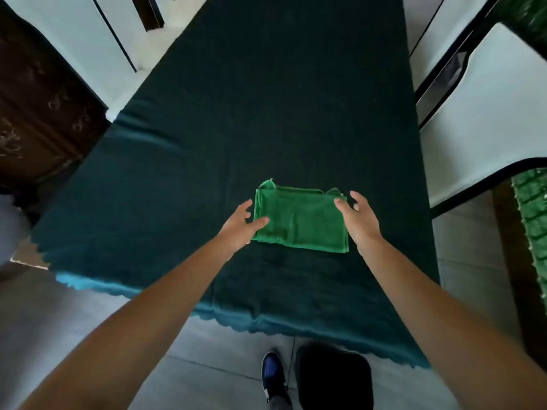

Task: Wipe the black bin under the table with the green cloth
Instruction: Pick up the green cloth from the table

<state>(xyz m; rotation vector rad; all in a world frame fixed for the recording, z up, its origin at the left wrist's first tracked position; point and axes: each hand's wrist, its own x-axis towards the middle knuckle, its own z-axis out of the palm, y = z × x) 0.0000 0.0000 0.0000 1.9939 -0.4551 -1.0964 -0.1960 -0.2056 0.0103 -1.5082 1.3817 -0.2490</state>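
Dim, soft daylight; wide-angle bowing and blur toward the edges.

No readable text

No words, labels, brand marks, numbers or signs can be made out on anything in the head view.

Long table (296, 113) fills the centre, covered in a dark green tablecloth (183, 291) with a scalloped hem hanging over the near edge; the hem reads teal-blue where light hits it. Floor (74, 321) is grey tile with visible grout lines, dark carved wooden cabinet (38, 99) at far left, white panels with black trim (97, 37) on the left behind it. Right side has white chairs with black frames (485, 113) just beside the table, plus a green textured mat or mesh (532, 220) at the right edge, too blurred to identify.
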